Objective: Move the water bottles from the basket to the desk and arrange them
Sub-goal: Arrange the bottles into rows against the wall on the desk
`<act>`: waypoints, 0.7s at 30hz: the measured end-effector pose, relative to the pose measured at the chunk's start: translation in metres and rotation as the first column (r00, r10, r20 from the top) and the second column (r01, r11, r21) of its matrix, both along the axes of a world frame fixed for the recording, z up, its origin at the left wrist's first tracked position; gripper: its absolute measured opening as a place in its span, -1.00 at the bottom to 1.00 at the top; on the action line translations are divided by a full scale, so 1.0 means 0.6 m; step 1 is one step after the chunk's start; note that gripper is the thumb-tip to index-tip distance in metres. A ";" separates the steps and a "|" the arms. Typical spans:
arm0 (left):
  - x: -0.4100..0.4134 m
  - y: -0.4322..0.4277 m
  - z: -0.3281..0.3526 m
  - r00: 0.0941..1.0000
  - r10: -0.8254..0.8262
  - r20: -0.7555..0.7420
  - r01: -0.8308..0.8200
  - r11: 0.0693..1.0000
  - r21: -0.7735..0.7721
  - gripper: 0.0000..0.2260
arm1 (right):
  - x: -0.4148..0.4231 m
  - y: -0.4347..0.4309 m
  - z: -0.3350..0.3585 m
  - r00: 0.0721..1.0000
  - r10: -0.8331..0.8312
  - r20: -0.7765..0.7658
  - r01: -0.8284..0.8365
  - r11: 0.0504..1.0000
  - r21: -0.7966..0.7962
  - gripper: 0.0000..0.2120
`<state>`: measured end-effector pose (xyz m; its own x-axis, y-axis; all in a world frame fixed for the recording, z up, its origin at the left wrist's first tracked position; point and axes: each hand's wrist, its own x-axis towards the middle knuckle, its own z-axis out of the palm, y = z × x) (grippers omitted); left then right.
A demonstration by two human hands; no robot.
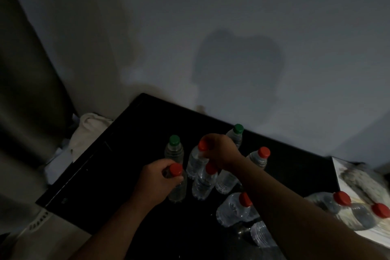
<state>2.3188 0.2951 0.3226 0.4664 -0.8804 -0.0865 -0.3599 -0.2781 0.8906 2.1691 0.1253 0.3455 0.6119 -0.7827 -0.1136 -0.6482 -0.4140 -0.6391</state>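
A: From the head view, what do the hands do?
B: The left hand (pixel 157 181) grips the front bottle (pixel 177 191) on the black desk (pixel 118 154). The right hand (pixel 222 151) holds the middle bottle (pixel 195 163) by its top (both caps are red).
A: Any words?
B: Too dark to read.

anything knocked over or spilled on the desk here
No spill shows. Bottles stand in a loose, uneven cluster on the desk; two red-capped bottles at the right sit apart on a pale surface, too blurred to judge.
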 end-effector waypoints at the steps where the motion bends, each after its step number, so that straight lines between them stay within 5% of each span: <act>1: -0.001 0.002 0.004 1.000 0.017 0.000 -0.017 1.000 -0.026 -0.70 | -0.003 0.003 0.005 1.000 -0.003 0.029 0.003 1.000 -0.003 -0.67; 14: -0.042 -0.013 0.164 0.991 0.131 -0.010 -0.125 0.916 -0.380 -0.77 | -0.053 0.035 0.164 0.900 -0.001 0.436 0.008 1.000 -0.015 -0.89; 21: -0.064 -0.039 0.295 0.981 0.193 0.010 -0.157 0.825 -0.544 -0.79 | -0.096 0.039 0.275 0.849 0.030 0.528 0.074 0.982 -0.174 -0.87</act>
<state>2.2807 0.2718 0.4998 0.6053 -0.6818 0.4108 -0.4106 0.1747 0.8949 2.1113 0.1488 0.5106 0.5209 -0.7717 0.3649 -0.2465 -0.5453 -0.8012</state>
